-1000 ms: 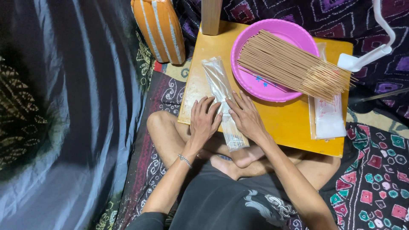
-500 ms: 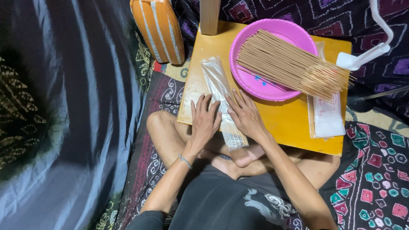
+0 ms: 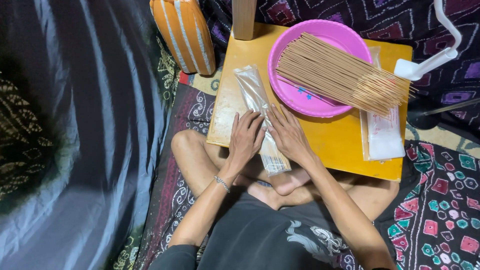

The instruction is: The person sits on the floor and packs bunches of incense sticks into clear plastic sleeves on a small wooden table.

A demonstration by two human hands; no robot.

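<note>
The clear packet of incense sticks [image 3: 261, 120] lies on the yellow desk [image 3: 340, 145], its long axis running away from the person and overhanging the near edge. The 2 hands flank it: left hand [image 3: 245, 140] and right hand [image 3: 288, 136], flat, fingers extended, pressing its sides, neither nearer.

Left hand [image 3: 245, 138] and right hand [image 3: 289, 135] flat, fingers spread, pressing both sides of clear sleeve [image 3: 260, 112] of sticks on yellow board [image 3: 340, 145] over crossed legs. Sleeve's near end overhangs board edge. Pink basin [image 3: 300, 100] holds loose sticks [image 3: 342, 75]. White packet [image 3: 384, 137] right. Striped orange cushion [image 3: 182, 32] far left.
</note>
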